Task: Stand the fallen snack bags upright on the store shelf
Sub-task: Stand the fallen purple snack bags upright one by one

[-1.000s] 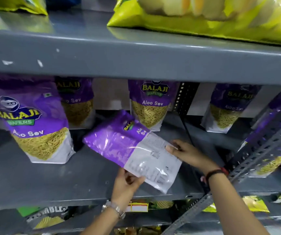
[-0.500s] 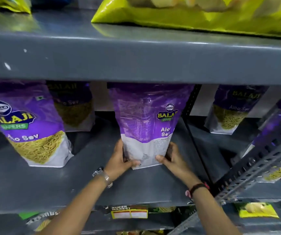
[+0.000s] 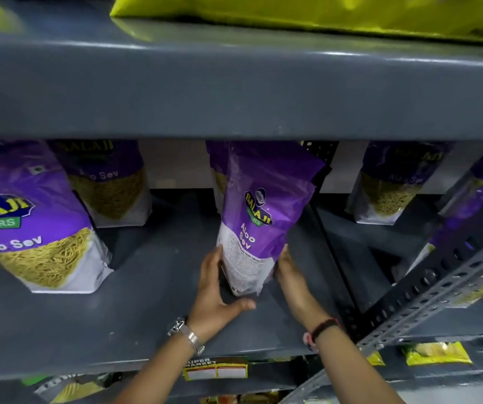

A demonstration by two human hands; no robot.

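A purple Aloo Sev snack bag (image 3: 259, 211) stands upright on the grey middle shelf (image 3: 153, 290), turned so that its side and back face me. My left hand (image 3: 215, 290) presses its lower left edge, thumb spread along the shelf. My right hand (image 3: 291, 275) presses its lower right edge. The bag's top reaches up behind the upper shelf's front lip (image 3: 234, 91). Another bag (image 3: 218, 182) stands directly behind it, mostly hidden.
Upright purple bags stand at front left (image 3: 39, 225), back left (image 3: 109, 185) and back right (image 3: 392, 185). A perforated metal brace (image 3: 450, 275) slants across the right. A yellow-green bag (image 3: 322, 16) lies on the upper shelf. A price tag (image 3: 215, 368) hangs below.
The bag went from lying tilted in my hands to standing on the shelf, then rotated so its narrow side faces me. Both hands stayed at its base.
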